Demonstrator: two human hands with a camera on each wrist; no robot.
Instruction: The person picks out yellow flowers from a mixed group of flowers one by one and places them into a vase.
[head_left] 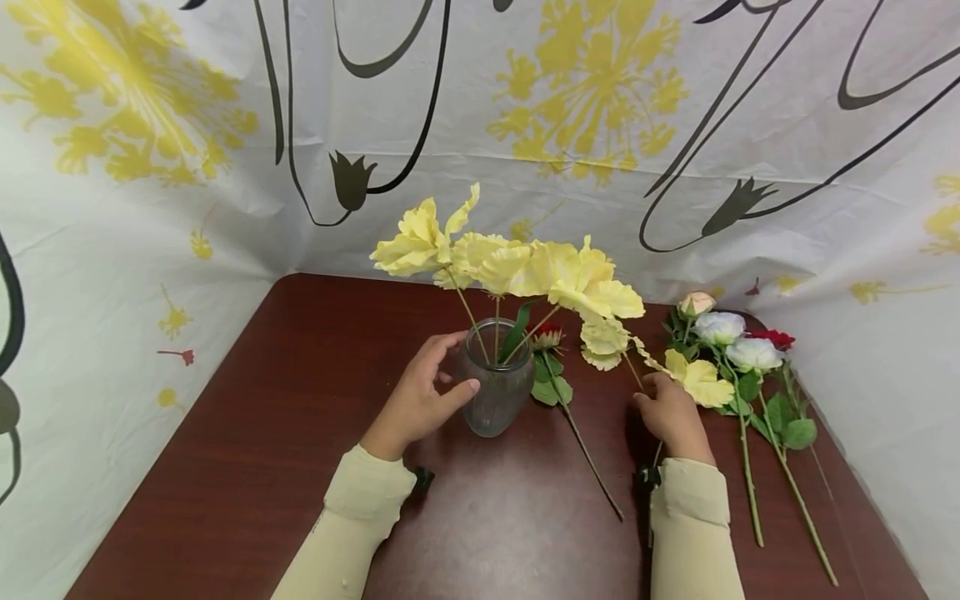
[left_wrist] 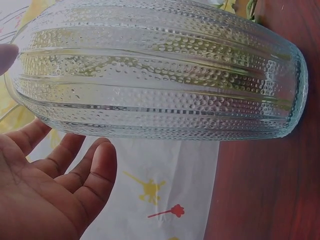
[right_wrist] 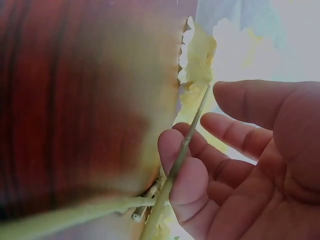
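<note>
A ribbed clear glass vase point(head_left: 495, 400) stands upright on the table, holding several yellow flowers point(head_left: 510, 267) whose stems lean apart. My left hand point(head_left: 423, 392) holds the vase's left side, thumb in front and index finger at the rim; in the left wrist view its other fingers curl loosely beside the glass point(left_wrist: 165, 85). Over to the right, my right hand point(head_left: 671, 412) holds a yellow flower point(head_left: 603, 342) by its stem point(right_wrist: 185, 145), which crosses the fingers near the thumb tip. Another yellow bloom point(head_left: 701, 382) shows beside this hand; whether it belongs to the held stem I cannot tell.
Between vase and right hand lies a red flower point(head_left: 547, 337) with a long stem. Several flowers lie along the right edge, including white roses point(head_left: 753, 354), a peach rose point(head_left: 696, 303) and a red bloom point(head_left: 776, 338). A patterned cloth point(head_left: 465, 108) hangs behind the dark red table point(head_left: 247, 450).
</note>
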